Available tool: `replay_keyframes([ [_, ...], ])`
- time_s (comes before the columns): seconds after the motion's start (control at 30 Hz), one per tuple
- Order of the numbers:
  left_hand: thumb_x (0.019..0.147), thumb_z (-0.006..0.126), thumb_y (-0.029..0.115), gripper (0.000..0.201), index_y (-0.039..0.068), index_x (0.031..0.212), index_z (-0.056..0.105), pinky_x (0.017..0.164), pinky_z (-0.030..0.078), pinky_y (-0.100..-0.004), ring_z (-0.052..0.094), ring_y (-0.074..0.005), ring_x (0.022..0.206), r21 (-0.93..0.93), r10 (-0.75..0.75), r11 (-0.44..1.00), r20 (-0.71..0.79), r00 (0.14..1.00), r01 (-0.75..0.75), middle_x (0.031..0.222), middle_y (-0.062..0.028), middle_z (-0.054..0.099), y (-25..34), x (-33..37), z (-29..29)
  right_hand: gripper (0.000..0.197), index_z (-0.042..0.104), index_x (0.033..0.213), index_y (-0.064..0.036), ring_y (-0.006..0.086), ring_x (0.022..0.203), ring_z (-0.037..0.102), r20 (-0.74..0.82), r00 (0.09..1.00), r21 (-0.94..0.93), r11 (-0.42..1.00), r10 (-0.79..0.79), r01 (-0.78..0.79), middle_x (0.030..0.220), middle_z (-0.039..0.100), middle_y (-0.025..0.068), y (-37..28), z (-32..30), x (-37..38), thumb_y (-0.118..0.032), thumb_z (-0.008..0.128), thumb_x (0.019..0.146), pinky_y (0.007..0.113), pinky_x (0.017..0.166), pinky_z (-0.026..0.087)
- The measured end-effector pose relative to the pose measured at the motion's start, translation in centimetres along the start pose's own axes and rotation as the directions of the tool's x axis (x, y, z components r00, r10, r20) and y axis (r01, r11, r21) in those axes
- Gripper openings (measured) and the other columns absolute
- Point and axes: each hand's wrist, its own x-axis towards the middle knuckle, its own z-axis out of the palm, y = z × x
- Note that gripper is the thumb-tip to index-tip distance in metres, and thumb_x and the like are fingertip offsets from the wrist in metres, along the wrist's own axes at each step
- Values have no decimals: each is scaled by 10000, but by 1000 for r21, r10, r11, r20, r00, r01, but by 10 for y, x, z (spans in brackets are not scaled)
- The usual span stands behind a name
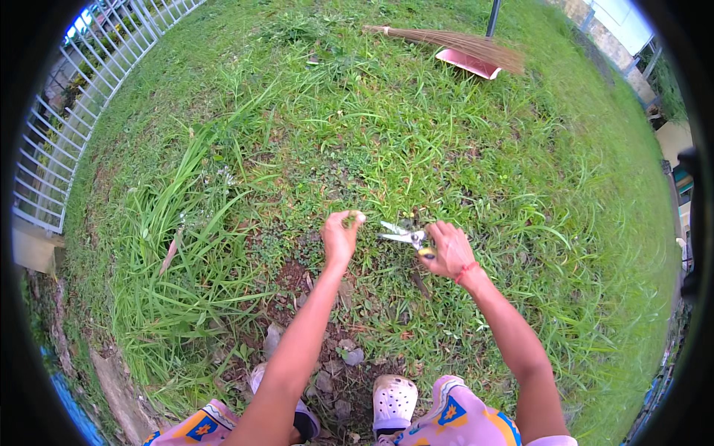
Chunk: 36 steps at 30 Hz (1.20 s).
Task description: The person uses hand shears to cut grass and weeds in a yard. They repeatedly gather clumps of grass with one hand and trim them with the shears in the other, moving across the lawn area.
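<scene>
My right hand (448,249), with a red band at its wrist, is wrapped round a pair of pruning shears (417,238). Their silver blades stand apart and point left over the grass, and part of a yellow-and-dark handle shows below my fingers. Just left of the blade tips is my left hand (341,236), its fingers curled together in a pinch. Whatever lies between those fingers is too small to make out. Low green weeds and grass (335,175) grow under and beyond both hands.
A stick broom (454,44) lies across a pink dustpan (468,64) at the far side. Long cut-looking grass (186,297) is heaped on the left. A white metal fence (82,111) runs along the far left. My pale clog (395,400) stands near bare soil and dry leaves.
</scene>
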Motion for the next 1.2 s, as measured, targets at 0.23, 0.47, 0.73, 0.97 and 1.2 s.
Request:
replay_keyframes([
  [0.23,780,744,182,167,91,919,724,761,502,-313,634,-120,820,-143,185,973,7,983,-182,928,-60,708,9,57,25,540,552,1040,-55,279,1024,508,-44,999,-151,988,-8,1,1019,527,126,-10,43,88,-390,738,658,447,834,402],
  [0.47,765,734,364,416,28,1005,682,746,506,-387,650,-295,728,49,274,956,193,942,-288,938,-214,668,52,62,24,489,553,1012,-10,359,889,605,247,969,49,998,11,-24,938,607,188,-31,41,100,-294,731,656,454,797,494],
  [0.73,703,604,53,293,100,992,624,922,389,-379,503,-223,1016,521,396,170,741,542,-837,965,-59,568,-35,78,-161,548,541,1054,-39,309,998,497,123,987,31,994,-105,102,1001,533,137,-27,13,48,-328,745,634,421,862,379],
  [0.97,860,539,277,491,221,1341,458,1151,33,-479,120,-240,1427,776,-281,-493,287,916,-394,1549,-60,135,-160,148,-429,554,550,1088,-40,312,1000,502,155,977,16,989,-149,148,991,539,143,-37,-4,36,-365,721,673,429,874,383],
  [1.2,714,661,595,794,216,1373,430,1110,186,-485,284,-308,1352,987,-538,-162,-81,839,-8,1463,-111,329,-162,149,-565,556,581,1114,-56,346,922,570,391,911,241,970,-133,38,939,596,166,-91,-28,67,-417,672,702,411,838,461],
])
